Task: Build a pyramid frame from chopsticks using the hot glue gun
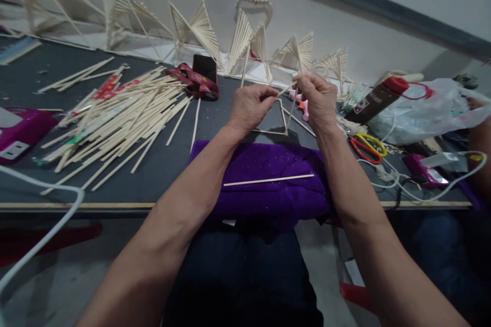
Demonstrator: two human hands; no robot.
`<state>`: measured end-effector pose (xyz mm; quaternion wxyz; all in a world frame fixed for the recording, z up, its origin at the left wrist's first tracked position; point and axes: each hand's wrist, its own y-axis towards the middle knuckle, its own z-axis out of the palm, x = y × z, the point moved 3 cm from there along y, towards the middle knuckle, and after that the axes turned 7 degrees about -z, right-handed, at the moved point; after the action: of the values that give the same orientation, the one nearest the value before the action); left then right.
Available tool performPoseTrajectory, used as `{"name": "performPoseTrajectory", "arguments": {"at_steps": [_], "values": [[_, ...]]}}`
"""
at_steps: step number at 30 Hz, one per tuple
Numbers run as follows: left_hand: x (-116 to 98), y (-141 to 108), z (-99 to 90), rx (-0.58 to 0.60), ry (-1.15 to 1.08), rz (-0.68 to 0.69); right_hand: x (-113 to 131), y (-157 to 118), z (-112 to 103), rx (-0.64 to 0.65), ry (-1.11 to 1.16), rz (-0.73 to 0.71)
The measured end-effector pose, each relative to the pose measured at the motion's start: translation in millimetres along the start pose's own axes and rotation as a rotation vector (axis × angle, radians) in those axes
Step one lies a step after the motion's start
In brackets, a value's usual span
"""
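My left hand [253, 107] pinches one end of a thin wooden stick [287, 90] above the dark table. The other end of that stick is between the closed fingers of my right hand [317, 97]. Just below the hands, more sticks meet at a corner [286, 133] in an angular frame, one of them slanting up toward my right fingers. A purple cloth [264, 158] lies at the table's front edge with a single loose stick [268, 180] across it. A big pile of loose sticks [126, 117] spreads out to the left.
Fan-shaped stick structures [197, 28] stand along the wall. A dark phone with a red strap [205, 74] lies behind. At right are a bottle [378, 99], a plastic bag [418, 112], scissors [367, 147] and white cables. Someone's arm [479, 138] shows at the far right.
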<state>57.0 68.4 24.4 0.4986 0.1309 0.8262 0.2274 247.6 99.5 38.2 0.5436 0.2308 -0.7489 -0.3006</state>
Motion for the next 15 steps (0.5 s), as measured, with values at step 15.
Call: {"name": "performPoseTrajectory", "arguments": {"at_steps": [15], "values": [[-4.0,-0.6,-0.7,-0.011,0.019,-0.017,-3.6,1.2,2.7,-0.040,0.121,-0.077]]}}
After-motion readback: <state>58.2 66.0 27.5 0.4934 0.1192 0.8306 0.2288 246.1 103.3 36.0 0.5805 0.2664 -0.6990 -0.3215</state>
